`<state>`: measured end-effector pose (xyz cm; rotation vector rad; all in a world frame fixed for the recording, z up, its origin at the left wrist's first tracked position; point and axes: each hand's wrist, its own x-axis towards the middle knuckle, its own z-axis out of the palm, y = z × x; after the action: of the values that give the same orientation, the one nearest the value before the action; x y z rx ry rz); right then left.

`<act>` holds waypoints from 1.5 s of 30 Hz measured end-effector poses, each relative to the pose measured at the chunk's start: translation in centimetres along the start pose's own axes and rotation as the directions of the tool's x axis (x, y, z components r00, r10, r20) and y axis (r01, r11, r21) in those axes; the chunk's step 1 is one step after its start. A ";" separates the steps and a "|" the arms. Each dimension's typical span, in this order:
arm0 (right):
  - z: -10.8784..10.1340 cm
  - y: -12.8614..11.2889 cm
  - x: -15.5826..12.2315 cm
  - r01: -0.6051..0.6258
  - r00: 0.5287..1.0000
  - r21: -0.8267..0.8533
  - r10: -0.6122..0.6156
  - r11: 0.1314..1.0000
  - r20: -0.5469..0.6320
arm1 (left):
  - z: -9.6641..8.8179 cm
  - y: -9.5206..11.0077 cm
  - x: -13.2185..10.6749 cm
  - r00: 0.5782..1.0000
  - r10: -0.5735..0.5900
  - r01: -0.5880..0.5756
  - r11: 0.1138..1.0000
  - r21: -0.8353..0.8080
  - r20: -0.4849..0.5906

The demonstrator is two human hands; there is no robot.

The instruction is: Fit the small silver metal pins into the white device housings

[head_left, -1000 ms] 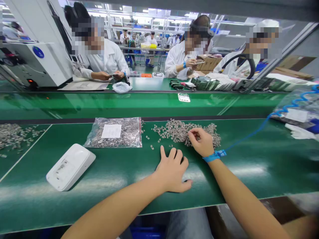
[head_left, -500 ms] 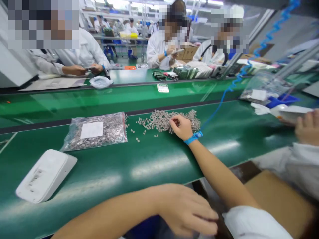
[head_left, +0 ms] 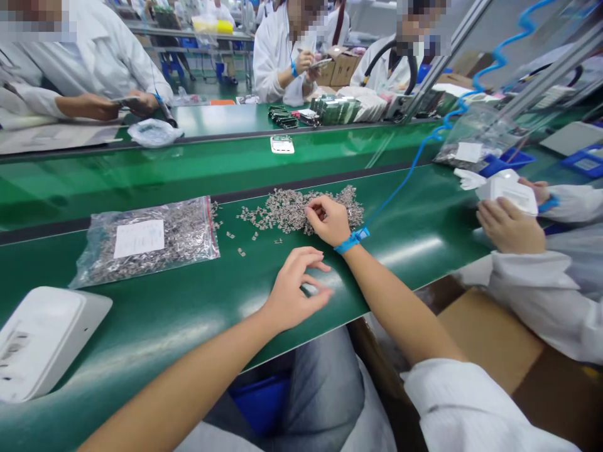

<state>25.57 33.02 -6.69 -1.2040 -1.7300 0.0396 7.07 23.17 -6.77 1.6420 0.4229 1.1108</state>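
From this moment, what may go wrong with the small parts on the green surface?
The right hand is at the heap of small parts, so pieces might scatter; several loose parts lie apart. The blue cord on its wristband passes close to the heap and might sweep pieces away.

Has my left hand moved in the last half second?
Yes: your left hand has moved forward past the worktop's near edge, toward the metal parts.

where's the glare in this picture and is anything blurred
Head view: pale glare streaks the green tabletop; head view: the left hand looks slightly soft; head view: print on the white label of the clear bag is too indistinct to read.
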 end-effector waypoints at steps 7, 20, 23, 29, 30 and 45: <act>-0.1 -0.6 0.2 0.000 0.999 -0.035 -0.002 0.999 -0.041 | -0.3 0.4 0.0 0.992 0.100 -0.116 0.956 0.268 0.073; -1.0 -0.2 0.4 -0.024 0.972 -0.152 -0.013 0.988 -0.235 | -0.4 1.6 -0.8 0.866 -0.168 -0.409 0.302 0.861 0.471; -0.7 -0.9 0.3 0.006 0.988 -0.172 -0.032 0.985 -0.149 | -0.4 1.5 -0.8 0.868 -0.165 -0.409 0.295 0.864 0.467; -1.5 -1.8 -0.3 0.054 0.996 -0.205 -0.066 0.977 -0.056 | -0.6 1.1 -0.7 0.866 -0.140 -0.424 0.304 0.853 0.480; -2.4 -1.7 -0.8 0.036 0.996 -0.235 -0.054 0.971 -0.070 | -0.6 1.0 -0.8 0.869 -0.132 -0.421 0.306 0.854 0.476; -12.1 -2.5 -6.8 -0.254 0.956 -0.472 0.292 0.844 0.007 | -1.9 0.6 -0.4 0.876 -0.021 -0.455 0.300 0.839 0.482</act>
<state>32.70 21.20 -3.94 -1.8259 -1.6712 -0.1725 5.17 23.77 -6.42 3.0402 0.6346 0.6071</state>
